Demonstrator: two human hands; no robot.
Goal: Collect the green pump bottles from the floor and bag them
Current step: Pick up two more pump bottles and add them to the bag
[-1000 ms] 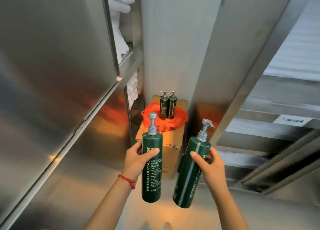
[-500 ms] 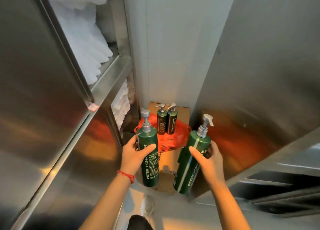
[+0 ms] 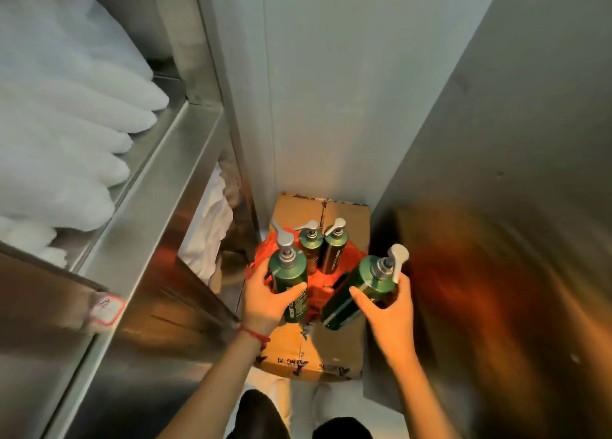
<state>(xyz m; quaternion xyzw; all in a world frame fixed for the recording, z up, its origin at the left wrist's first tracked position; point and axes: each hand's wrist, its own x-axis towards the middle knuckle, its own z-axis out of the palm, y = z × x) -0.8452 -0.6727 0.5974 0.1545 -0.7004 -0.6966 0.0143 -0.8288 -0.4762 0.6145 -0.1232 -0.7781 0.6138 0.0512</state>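
My left hand (image 3: pixel 263 298) grips a dark green pump bottle (image 3: pixel 291 278) held upright over the red plastic bag (image 3: pixel 344 263). My right hand (image 3: pixel 387 309) holds a second green pump bottle (image 3: pixel 359 286), tilted with its silver pump pointing up and right. Two more green pump bottles (image 3: pixel 323 248) stand side by side inside the red bag. The bag lies on top of a cardboard box (image 3: pixel 314 349) in the corner. Parts of the bag are hidden behind the held bottles.
A stainless steel shelf unit (image 3: pixel 159 160) with stacked white towels (image 3: pixel 66 114) closes in on the left. A steel panel (image 3: pixel 496 207) stands close on the right and a pale wall (image 3: pixel 328 84) behind the box. My knees (image 3: pixel 298 418) show at the bottom.
Both hands have lowered the two bottles toward the red bag on the box. The view has tipped further downward and moved closer to the box.
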